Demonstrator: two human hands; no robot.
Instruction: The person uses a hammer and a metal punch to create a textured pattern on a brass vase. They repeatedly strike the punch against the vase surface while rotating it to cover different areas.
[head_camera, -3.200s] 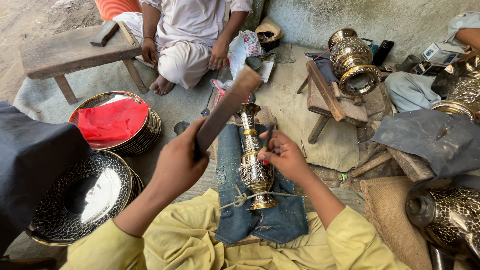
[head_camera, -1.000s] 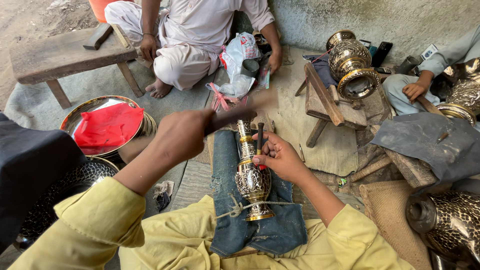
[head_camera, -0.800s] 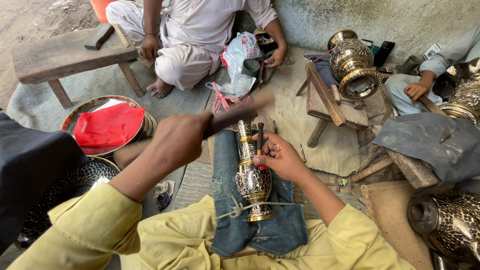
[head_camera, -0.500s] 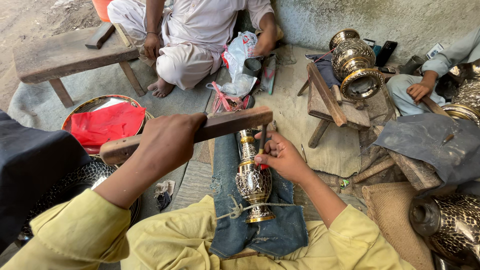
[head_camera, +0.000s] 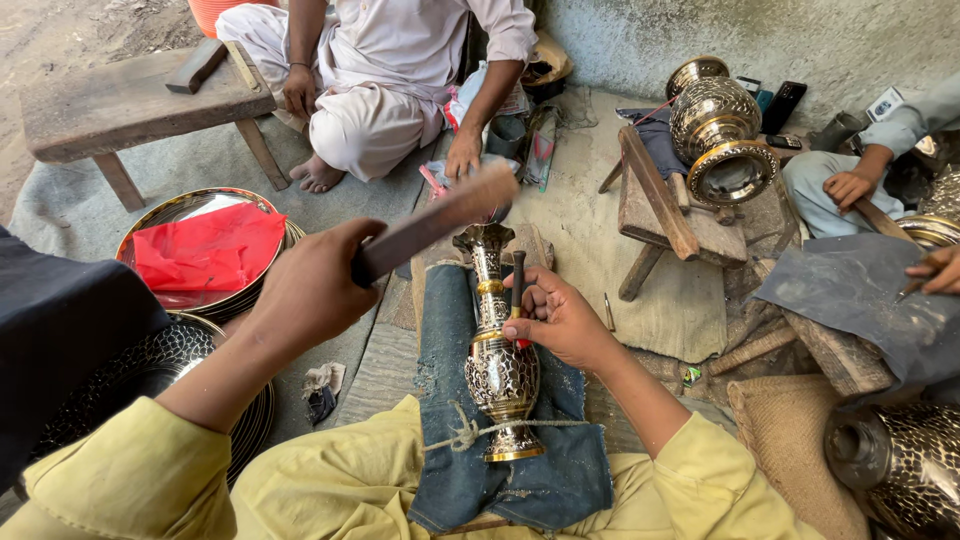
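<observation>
An engraved brass vase (head_camera: 499, 365) lies on a strip of blue denim (head_camera: 470, 470) across my lap, tied down by a cord near its foot. My right hand (head_camera: 555, 318) rests against the vase's neck and pinches a thin dark chisel (head_camera: 517, 283) upright on the metal. My left hand (head_camera: 310, 290) grips a flat wooden mallet stick (head_camera: 437, 221), raised and angled above the chisel's top. Both my sleeves are yellow.
A person in white sits cross-legged ahead beside a low wooden bench (head_camera: 130, 100). Stacked metal trays with red cloth (head_camera: 205, 250) lie left, a patterned tray (head_camera: 140, 370) nearer. A large brass vase (head_camera: 718, 128) rests on a wooden stand at right, where another person's hands (head_camera: 848, 186) work.
My left hand has swung the wooden stick up from a level strike over the chisel to a raised, tilted position. My right hand and the vase have stayed put.
</observation>
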